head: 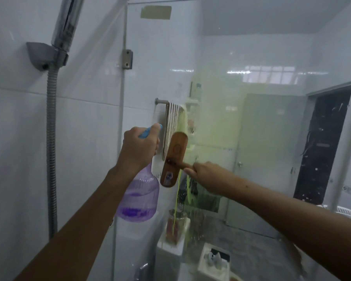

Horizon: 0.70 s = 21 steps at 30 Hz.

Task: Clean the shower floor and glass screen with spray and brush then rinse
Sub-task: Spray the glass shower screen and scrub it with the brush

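Note:
My left hand grips the neck and blue trigger of a clear purple spray bottle, held up close to the glass screen. My right hand holds the handle of a wooden brush, whose head lies upright against the glass. Yellow-green cleaner is smeared over the middle of the glass and runs down in thin streaks below the brush. The shower floor is out of sight.
A chrome shower head sits in its wall bracket at upper left, its metal hose hanging down the white tiles. Through the glass I see a towel rail, a toilet tank with items on it and a dark doorway.

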Each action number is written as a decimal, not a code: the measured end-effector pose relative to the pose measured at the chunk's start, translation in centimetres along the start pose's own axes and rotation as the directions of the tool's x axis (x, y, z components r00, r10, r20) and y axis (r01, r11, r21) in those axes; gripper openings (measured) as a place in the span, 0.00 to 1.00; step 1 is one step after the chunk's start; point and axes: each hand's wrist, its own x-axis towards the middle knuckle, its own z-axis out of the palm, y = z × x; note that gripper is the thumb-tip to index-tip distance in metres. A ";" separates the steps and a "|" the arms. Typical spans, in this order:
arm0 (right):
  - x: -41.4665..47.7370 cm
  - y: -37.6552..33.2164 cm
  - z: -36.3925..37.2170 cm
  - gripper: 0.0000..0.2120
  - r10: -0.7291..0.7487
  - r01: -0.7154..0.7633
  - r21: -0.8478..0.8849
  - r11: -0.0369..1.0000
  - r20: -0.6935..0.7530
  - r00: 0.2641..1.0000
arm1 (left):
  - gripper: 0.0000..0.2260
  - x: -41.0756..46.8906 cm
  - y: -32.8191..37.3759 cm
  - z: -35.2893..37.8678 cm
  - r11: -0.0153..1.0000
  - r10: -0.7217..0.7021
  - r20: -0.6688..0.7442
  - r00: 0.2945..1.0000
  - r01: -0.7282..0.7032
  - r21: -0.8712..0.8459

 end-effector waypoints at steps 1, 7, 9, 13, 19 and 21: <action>0.5 0.3 -1.5 0.25 -0.015 0.016 0.011 1.000 -0.063 0.998 | 0.22 0.1 -0.1 0.0 1.000 -0.009 -0.003 1.000 0.009 -0.009; 4.5 1.9 -12.4 0.25 0.203 -0.093 0.262 0.961 -0.431 0.879 | 0.24 0.3 -0.6 0.3 0.999 -0.044 -0.011 0.999 0.044 0.011; 4.0 1.2 -10.2 0.19 0.108 -0.065 0.123 0.990 -0.386 0.916 | 0.24 0.1 -0.9 0.3 0.999 -0.051 -0.009 0.999 0.051 0.005; -0.3 0.8 -1.2 0.22 -0.061 0.069 -0.097 0.993 0.092 0.994 | 0.23 -0.2 -1.4 0.0 0.998 -0.068 0.006 0.998 0.068 0.002; 2.8 2.8 -8.8 0.21 -0.075 0.056 -0.084 0.995 -0.235 0.969 | 0.23 0.3 -1.5 -0.6 0.999 -0.041 -0.012 0.999 0.041 0.026; 3.9 4.1 -12.9 0.21 0.074 -0.062 0.044 0.997 -0.386 0.919 | 0.24 0.4 -1.6 -0.6 0.999 -0.043 -0.012 0.999 0.043 0.020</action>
